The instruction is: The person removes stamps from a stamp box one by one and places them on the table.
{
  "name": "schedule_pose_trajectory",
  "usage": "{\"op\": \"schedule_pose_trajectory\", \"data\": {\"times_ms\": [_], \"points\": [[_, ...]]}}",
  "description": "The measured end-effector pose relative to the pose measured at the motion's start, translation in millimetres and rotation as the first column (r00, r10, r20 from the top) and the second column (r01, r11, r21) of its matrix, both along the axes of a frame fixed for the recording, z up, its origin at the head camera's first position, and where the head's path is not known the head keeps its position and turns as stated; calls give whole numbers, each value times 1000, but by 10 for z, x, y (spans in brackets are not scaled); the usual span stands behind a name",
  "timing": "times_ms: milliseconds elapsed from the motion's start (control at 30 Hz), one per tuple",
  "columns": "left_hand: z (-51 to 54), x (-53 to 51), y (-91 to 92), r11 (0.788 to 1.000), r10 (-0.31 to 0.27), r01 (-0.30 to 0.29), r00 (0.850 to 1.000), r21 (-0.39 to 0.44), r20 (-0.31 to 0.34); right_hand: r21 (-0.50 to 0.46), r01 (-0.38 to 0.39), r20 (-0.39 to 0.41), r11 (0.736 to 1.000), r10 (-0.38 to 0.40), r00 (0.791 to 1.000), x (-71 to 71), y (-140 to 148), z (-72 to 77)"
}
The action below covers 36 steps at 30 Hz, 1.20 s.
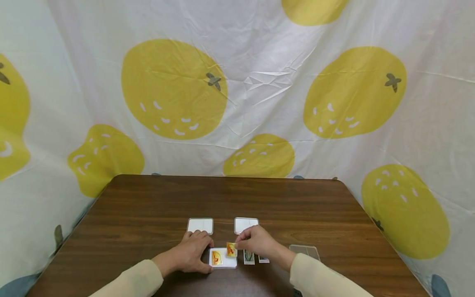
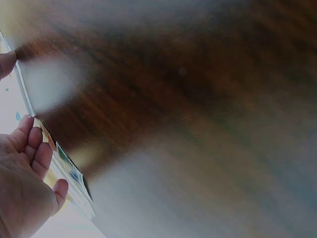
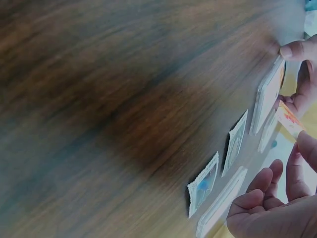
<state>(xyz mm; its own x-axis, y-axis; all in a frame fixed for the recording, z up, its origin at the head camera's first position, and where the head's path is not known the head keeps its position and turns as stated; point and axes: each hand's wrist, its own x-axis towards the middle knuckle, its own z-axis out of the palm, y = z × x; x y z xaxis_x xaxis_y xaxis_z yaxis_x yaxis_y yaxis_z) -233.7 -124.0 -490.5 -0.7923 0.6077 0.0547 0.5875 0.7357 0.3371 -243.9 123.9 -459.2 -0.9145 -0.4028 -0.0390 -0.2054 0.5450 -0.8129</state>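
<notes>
In the head view my right hand (image 1: pixel 259 243) pinches an orange-yellow postage stamp (image 1: pixel 231 249) between thumb and fingertips. The stamp is tilted over the right part of a flat white case (image 1: pixel 229 262). A similar orange stamp (image 1: pixel 217 258) lies on the case's left part. My left hand (image 1: pixel 191 251) holds that case along its left side, thumb at the near corner and fingers at the far one. The right wrist view shows the pinched stamp (image 3: pixel 289 119) and the left thumb on the case's edge.
Two white cases, one at the back left (image 1: pixel 200 225) and one at the back right (image 1: pixel 245 223), lie beyond the hands. Right of the held case are a green stamp (image 1: pixel 249 258) and a bluish stamp (image 1: pixel 264 260). A clear case (image 1: pixel 307 250) lies behind the right forearm.
</notes>
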Motion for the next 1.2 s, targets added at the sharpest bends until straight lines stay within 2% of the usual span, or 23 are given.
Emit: {"op": "schedule_pose_trajectory", "data": {"times_ms": [300,600,800,1033,1200], "points": [[-6,-4,-2,1000,-3,3,1000,-3,-10,7,-41,55,999,41,998,85,81,16],[16,3,-2,1000,-9,9,1000,6,-2,-58,-56,112,997,62,992,254,90,7],[17,7,-6,1000,-9,9,1000,2,6,-55,-83,132,995,90,987,329,83,-16],[16,6,-12,1000,-11,11,1000,7,3,-26,-109,127,994,111,986,427,63,-81],[27,7,-13,1000,-12,12,1000,6,7,11,-92,100,996,90,991,504,48,-126]]}}
